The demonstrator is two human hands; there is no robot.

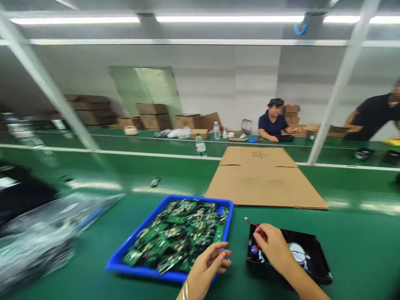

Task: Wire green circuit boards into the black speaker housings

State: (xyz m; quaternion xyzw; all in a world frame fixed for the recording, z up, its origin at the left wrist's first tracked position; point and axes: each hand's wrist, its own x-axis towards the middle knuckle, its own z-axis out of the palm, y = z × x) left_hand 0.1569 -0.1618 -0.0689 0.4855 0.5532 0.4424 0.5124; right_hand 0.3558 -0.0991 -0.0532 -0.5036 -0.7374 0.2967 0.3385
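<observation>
Left hand (pixel 208 266), at six o'clock, is empty and loosely curled beside the blue tray (pixel 140 271) of circuit boards (pixel 178 233), toward seven o'clock. Right hand (pixel 272 246), at five o'clock, pinches a red wire (pixel 252 224) at the ten o'clock corner of the black housing (pixel 318 260).

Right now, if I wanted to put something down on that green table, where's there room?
Bare green tabletop shows right of the black box, and between the blue tray and the plastic bags. The flat cardboard beyond looks free too. It's crowded in the tray, heaped with circuit boards, and at the box, where the right hand pinches a wire.
</observation>
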